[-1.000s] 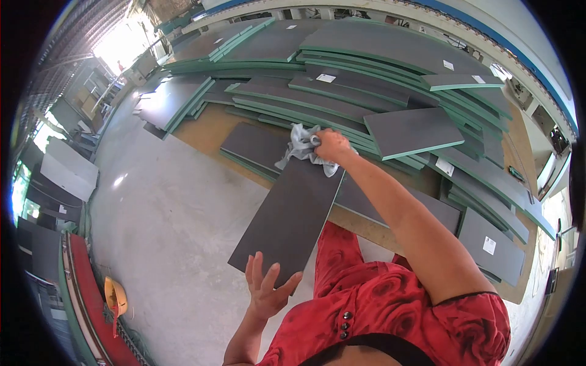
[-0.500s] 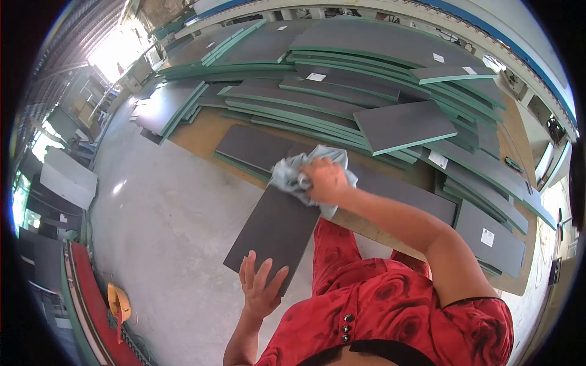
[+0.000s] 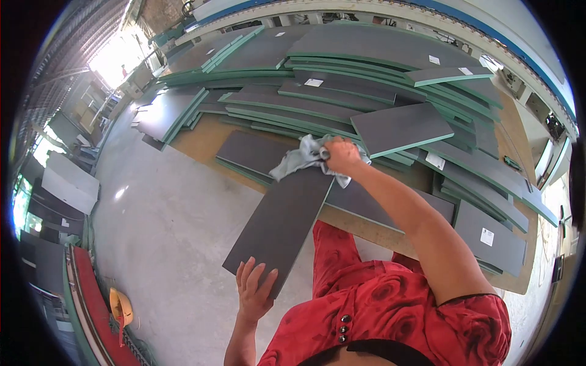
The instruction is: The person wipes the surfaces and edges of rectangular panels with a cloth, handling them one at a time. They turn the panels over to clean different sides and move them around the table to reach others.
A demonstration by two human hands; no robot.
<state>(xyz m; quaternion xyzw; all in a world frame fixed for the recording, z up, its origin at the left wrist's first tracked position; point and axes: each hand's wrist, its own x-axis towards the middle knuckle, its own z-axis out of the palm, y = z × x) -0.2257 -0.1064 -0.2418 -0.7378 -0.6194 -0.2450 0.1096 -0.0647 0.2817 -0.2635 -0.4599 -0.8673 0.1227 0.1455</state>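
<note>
Left hand: fingers spread at the dark panel's near end; can't tell whether you grip it. Panel slants up to the table, far end under the cloth. Looks stiff, fairly heavy, smooth enough to slip; best held by both long edges. Cloth soft, limp, bunched in your closed right hand

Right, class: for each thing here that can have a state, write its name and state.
Cloth, crumpled
Right hand, closed on cloth
Board under cloth, jutting past table edge
Left hand, open, fingers on that board's near end
Stacked boards, unevenly piled
</note>
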